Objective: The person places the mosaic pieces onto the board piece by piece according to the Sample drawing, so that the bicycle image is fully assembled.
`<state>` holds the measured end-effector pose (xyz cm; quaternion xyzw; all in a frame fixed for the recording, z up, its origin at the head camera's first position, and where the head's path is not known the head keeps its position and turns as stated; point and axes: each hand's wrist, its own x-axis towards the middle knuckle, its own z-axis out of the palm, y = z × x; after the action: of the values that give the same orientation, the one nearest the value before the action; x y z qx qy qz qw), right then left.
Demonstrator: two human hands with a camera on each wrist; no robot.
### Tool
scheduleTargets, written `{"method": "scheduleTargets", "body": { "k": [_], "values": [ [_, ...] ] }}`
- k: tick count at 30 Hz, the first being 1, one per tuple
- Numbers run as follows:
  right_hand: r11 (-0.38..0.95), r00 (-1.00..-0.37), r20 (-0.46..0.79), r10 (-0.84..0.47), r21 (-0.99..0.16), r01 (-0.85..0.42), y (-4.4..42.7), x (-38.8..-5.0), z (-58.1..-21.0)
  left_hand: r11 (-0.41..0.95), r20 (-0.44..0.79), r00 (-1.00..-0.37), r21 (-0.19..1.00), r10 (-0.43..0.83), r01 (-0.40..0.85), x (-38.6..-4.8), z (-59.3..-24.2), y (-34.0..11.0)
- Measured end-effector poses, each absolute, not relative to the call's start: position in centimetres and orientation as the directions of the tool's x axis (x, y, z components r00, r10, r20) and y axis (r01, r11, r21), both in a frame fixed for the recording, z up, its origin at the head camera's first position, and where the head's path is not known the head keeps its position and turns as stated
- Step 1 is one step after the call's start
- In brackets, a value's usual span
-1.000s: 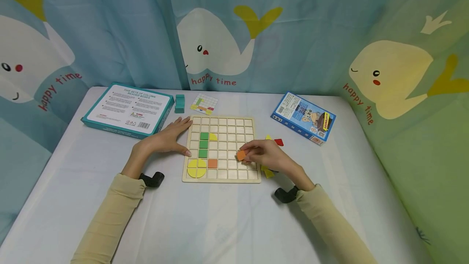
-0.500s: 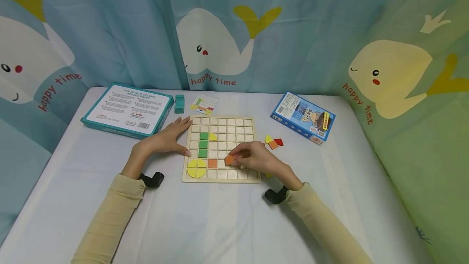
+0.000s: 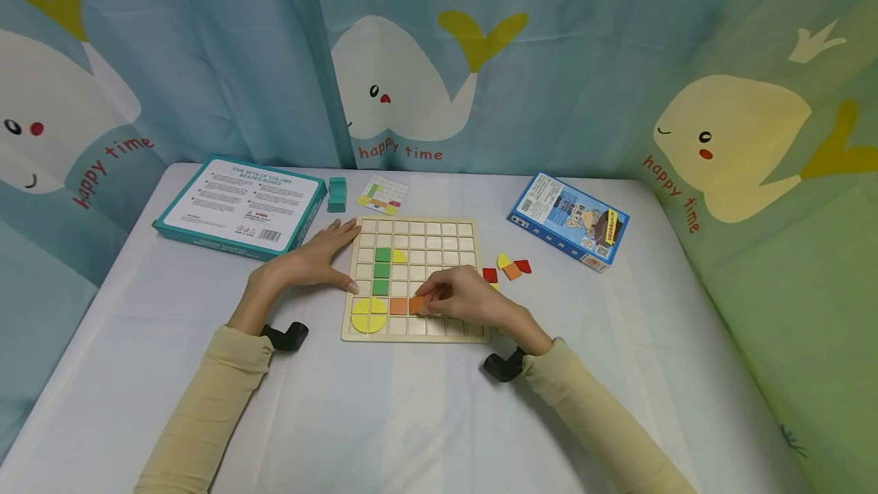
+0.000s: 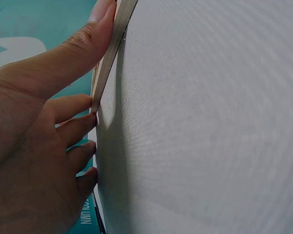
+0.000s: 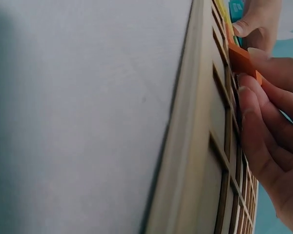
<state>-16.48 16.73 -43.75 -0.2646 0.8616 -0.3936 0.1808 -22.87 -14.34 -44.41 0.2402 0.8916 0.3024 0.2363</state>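
Note:
In the head view, a wooden grid board [image 3: 414,339] lies on the table. My left hand [image 3: 309,261] rests at its left edge, thumb and fingers spread and touching the frame. Between thumb and fingertips my right hand [image 3: 465,297] pinches an orange square tile [image 3: 415,305]. That tile is tilted over a cell just right of a seated orange tile [image 3: 398,306]; its raised edge shows in the right wrist view. Three green tiles [image 3: 381,271] form a column, beside a yellow quarter-circle tile [image 3: 398,256]. Yellow quarters make a circle [image 3: 360,305] at lower left. The right hand hides some cells.
Loose red [image 3: 523,267], orange [image 3: 512,272] and yellow tiles lie right of the board, some partly hidden by the right hand. Behind the board are a pattern card [image 3: 382,194] and a teal block [image 3: 337,195]. A teal box [image 3: 240,204] and blue box [image 3: 569,219] flank them.
My right hand has carried the orange tile leftward and slightly down across the board to beside the seated orange tile. More loose tiles show at right. The left hand has stayed put.

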Motion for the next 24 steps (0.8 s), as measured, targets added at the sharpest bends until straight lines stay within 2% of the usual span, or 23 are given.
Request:
{"method": "scheduleTargets", "body": {
  "k": [9, 16, 24],
  "values": [
    [0.608, -0.794, -0.11, -0.597, -0.707, -0.359, 16.3, -16.4, -43.5, 0.703, -0.279, -0.773, 0.652, 0.57, 0.283, -22.8, -44.4, -14.3],
    [0.594, -0.774, -0.091, -0.627, -0.699, -0.399, 16.4, -16.3, -43.5, 0.706, -0.279, -0.774, 0.649, 0.569, 0.285, -22.9, -44.4, -14.5],
    [0.596, -0.823, -0.06, -0.565, -0.719, -0.357, 19.3, -15.3, -42.3, 0.707, -0.272, -0.776, 0.644, 0.569, 0.293, -22.9, -44.5, -14.4]
  ]
}}
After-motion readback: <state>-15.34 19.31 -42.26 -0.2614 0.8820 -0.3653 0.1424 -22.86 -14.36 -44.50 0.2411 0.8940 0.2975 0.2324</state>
